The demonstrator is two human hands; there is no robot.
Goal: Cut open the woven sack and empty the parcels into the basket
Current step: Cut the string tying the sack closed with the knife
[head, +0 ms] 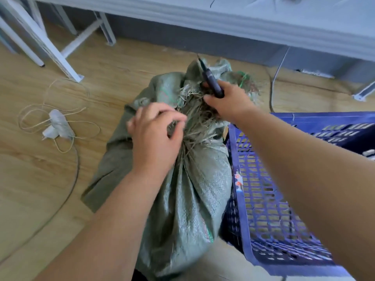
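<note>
The floor (113,63) is pale wood plank, with a grey bench edge (223,19) running across twelve o'clock and white frame legs (60,57) at ten. The green sack (194,191) stands at centre, its neck bunched and frayed into loose strands, its side touching the blue basket (269,201) at four o'clock (slotted walls, inside mostly hidden). Both bare forearms reach in from six o'clock. The left hand (156,136) lies on the sack's gathered neck, fingers curled loosely over the fibres; whether it pinches any cannot be told. The right hand (229,102), at one o'clock of centre, grips a dark cutter (211,80) whose tip points up toward twelve. A white plug (57,124) with tangled cord (67,173) lies at nine.
</note>
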